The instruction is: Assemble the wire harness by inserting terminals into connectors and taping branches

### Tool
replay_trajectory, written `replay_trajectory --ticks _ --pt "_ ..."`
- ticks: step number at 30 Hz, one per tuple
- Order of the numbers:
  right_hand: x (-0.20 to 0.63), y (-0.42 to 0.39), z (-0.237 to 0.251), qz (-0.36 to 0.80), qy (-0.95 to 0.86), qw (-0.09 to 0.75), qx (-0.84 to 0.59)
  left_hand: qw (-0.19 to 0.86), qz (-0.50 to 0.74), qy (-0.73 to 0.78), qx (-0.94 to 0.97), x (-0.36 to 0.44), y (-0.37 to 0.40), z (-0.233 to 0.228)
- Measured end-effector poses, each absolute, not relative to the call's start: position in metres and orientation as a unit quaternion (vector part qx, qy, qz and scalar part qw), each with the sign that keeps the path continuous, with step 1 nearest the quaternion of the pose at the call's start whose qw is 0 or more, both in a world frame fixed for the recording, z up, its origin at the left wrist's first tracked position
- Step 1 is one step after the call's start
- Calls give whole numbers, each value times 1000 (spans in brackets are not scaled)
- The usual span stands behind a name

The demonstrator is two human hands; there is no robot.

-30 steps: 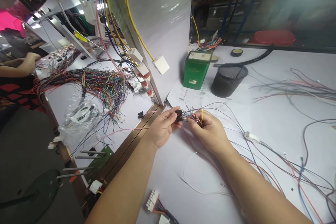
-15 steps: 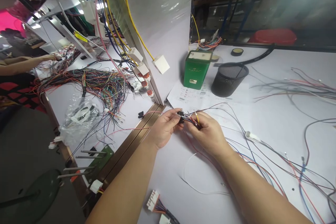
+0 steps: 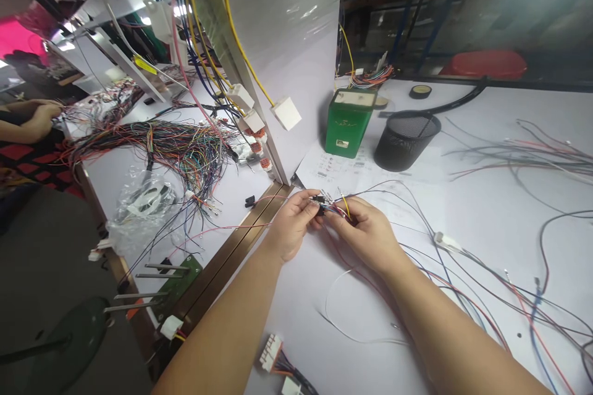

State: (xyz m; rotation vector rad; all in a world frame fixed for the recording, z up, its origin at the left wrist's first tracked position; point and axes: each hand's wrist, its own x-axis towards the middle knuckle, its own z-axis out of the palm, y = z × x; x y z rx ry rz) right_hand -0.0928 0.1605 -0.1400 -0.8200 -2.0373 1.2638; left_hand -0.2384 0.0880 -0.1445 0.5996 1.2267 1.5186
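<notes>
White bench [image 3: 463, 210] strewn with loose wires. Head view: left hand [image 3: 290, 228] fingers pinch small black connector [image 3: 319, 203] at centre; right hand [image 3: 368, 231] fingers closed on wire bundle [image 3: 340, 210] touching connector. Green box [image 3: 347, 120], black mesh cup [image 3: 405, 139] at 12 o'clock.

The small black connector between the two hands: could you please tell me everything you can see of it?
The small black connector is a dark, boxy piece, apparently plastic, held just above the white table. The left hand pinches it between thumb and fingertips. Several thin wires, red, blue and dark among them, meet its right side and run into the right hand, which pinches them together with a yellow wire. Its cavities and any markings are too small to make out.
</notes>
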Motion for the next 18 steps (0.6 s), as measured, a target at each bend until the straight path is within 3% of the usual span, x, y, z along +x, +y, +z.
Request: replay_trajectory --ticks 11,18 --pt "-90 165 -142 691 -537 383 -297 487 635 547 245 -239 90 -149" --pt "-92 167 -142 707 -540 331 -314 481 628 552 264 -239 89 -150"
